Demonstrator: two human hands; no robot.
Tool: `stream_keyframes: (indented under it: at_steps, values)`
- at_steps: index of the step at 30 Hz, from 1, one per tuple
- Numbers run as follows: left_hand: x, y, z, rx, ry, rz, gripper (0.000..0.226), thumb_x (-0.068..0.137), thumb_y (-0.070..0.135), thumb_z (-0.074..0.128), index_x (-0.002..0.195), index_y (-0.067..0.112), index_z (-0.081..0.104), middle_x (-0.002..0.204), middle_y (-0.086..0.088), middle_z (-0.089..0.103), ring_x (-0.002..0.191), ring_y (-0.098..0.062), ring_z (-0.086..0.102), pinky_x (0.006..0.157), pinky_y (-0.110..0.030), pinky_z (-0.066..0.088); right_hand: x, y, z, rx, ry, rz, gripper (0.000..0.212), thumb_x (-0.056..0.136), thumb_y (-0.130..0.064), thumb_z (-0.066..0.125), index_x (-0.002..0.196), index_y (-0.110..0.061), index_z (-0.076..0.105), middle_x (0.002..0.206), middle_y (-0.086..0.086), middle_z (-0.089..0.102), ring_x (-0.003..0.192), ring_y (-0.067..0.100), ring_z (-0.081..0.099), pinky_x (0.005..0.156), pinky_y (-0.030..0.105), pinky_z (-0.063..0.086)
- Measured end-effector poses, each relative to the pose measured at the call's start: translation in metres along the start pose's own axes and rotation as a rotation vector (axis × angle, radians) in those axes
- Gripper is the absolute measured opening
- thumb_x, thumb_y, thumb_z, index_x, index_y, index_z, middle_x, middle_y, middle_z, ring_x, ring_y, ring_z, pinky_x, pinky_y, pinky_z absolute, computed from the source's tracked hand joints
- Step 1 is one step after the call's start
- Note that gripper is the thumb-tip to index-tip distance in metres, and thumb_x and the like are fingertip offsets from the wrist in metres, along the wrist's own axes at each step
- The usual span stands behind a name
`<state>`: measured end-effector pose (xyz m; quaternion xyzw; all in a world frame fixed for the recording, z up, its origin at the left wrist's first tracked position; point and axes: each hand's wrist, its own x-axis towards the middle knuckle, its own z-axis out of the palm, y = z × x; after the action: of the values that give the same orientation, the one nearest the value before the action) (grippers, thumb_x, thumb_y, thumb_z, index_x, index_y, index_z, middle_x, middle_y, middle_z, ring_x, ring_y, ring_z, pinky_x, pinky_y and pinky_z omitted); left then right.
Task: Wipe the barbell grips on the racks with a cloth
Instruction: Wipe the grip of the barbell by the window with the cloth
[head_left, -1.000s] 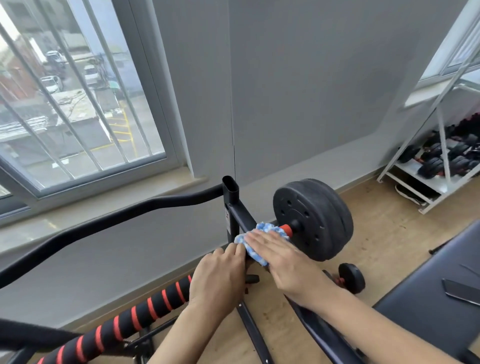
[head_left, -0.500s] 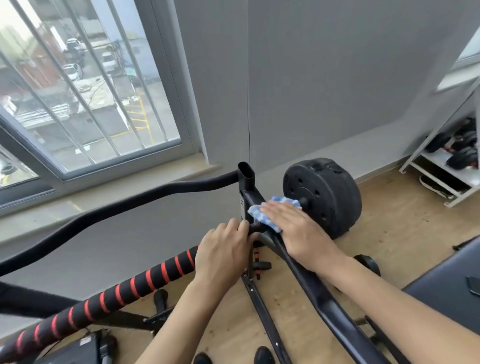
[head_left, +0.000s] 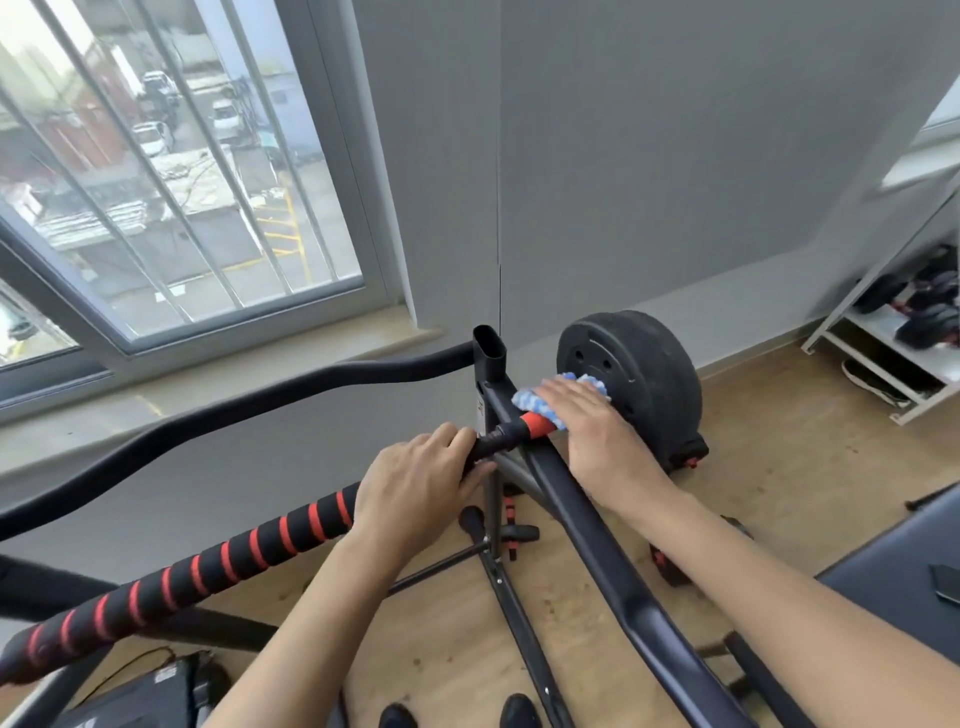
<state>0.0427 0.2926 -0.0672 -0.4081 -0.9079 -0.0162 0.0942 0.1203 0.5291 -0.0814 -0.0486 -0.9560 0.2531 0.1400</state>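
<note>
My left grip (head_left: 415, 493) is wrapped round the barbell (head_left: 234, 561), fingers curled on the bare bar just past the striped foam. My right grip (head_left: 592, 421) lies flat-fingered, pressing the blue-white cloth (head_left: 524, 400) under it onto the red collar (head_left: 537, 423). The rack upright (head_left: 488, 358) stands between the grips. The weight plate (head_left: 644, 384) is just beyond the right grip.

Black, red and a patch of blue-and-white.
The weight plate (head_left: 641, 379) was matt black. Against it the cloth (head_left: 524, 401) was mottled blue and white, beside a red sleeve (head_left: 537, 424). Left of the plate, the barbell grip (head_left: 218, 566) was black with red rings. The floor (head_left: 779, 447) beneath was pale wood.
</note>
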Motion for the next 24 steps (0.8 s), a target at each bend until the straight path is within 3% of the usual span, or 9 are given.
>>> stream_keyframes:
  at_steps: [3,7,9,12,13,16,21,24]
  values:
    - [0.007,-0.003,0.003,-0.034,-0.043,0.002,0.039,0.11,0.059,0.03,0.106,0.029,0.054,0.092,0.009,0.06,0.069,-0.019,0.064,0.057,-0.039,0.055,-0.004,-0.028,0.019,0.03,-0.046,-0.048,0.063,0.092,-0.013,0.027,0.152,-0.011,0.047,0.156,0.006,0.048,0.151,0.016,0.033,0.128,0.04,0.018]
    - [0.021,-0.014,0.001,-0.193,-0.156,-0.033,0.041,0.105,0.065,0.03,0.106,0.035,0.058,0.098,0.011,0.069,0.08,-0.021,0.067,0.069,-0.045,0.058,-0.003,-0.029,0.017,0.05,-0.157,-0.19,0.066,0.095,0.001,0.041,0.158,-0.017,0.038,0.162,-0.001,0.039,0.154,0.009,0.026,0.128,0.037,0.019]
    - [0.024,-0.017,0.0,-0.237,-0.193,-0.064,0.039,0.104,0.065,0.033,0.098,0.034,0.057,0.089,0.01,0.066,0.075,-0.02,0.064,0.069,-0.045,0.058,0.001,-0.015,0.006,0.014,-0.121,-0.171,0.06,0.096,-0.005,0.041,0.155,-0.014,0.043,0.159,0.001,0.044,0.151,0.013,0.031,0.128,0.035,0.019]
    - [0.024,-0.015,-0.002,-0.261,-0.199,-0.077,0.036,0.105,0.063,0.037,0.095,0.035,0.056,0.08,0.01,0.061,0.066,-0.014,0.06,0.066,-0.043,0.058,0.002,-0.004,-0.007,-0.007,-0.013,-0.065,0.057,0.095,-0.02,0.03,0.146,-0.007,0.052,0.149,0.007,0.053,0.145,0.02,0.04,0.125,0.019,0.011]
    - [0.024,-0.015,-0.003,-0.251,-0.194,-0.073,0.034,0.105,0.062,0.037,0.096,0.035,0.056,0.081,0.011,0.061,0.066,-0.013,0.059,0.066,-0.042,0.058,0.002,-0.006,-0.007,-0.004,-0.013,-0.045,0.053,0.097,-0.016,0.033,0.145,-0.007,0.053,0.148,0.008,0.054,0.145,0.021,0.041,0.126,0.023,0.015]
    - [0.022,-0.015,-0.003,-0.214,-0.131,-0.035,0.031,0.106,0.06,0.04,0.111,0.034,0.056,0.099,0.011,0.065,0.079,-0.015,0.062,0.072,-0.039,0.059,0.004,-0.012,-0.004,0.032,-0.026,-0.012,0.049,0.098,-0.007,0.039,0.144,-0.01,0.053,0.148,0.006,0.054,0.146,0.02,0.039,0.124,0.039,0.029]
    - [0.017,-0.008,-0.003,-0.196,0.035,0.025,0.046,0.103,0.057,0.049,0.138,0.028,0.048,0.131,0.009,0.059,0.113,-0.017,0.06,0.095,-0.034,0.052,-0.007,-0.024,0.002,-0.203,-0.058,-0.058,0.064,0.096,0.001,0.053,0.157,-0.009,0.037,0.163,0.007,0.037,0.155,0.02,0.026,0.128,0.04,0.019]
    - [0.021,-0.01,-0.002,-0.223,0.031,0.029,0.063,0.097,0.057,0.06,0.148,0.026,0.04,0.143,0.006,0.053,0.124,-0.017,0.055,0.103,-0.034,0.049,-0.014,-0.041,0.008,-0.282,-0.028,-0.082,0.073,0.084,0.007,0.068,0.152,-0.006,0.044,0.157,0.01,0.046,0.149,0.024,0.039,0.122,0.042,0.035]
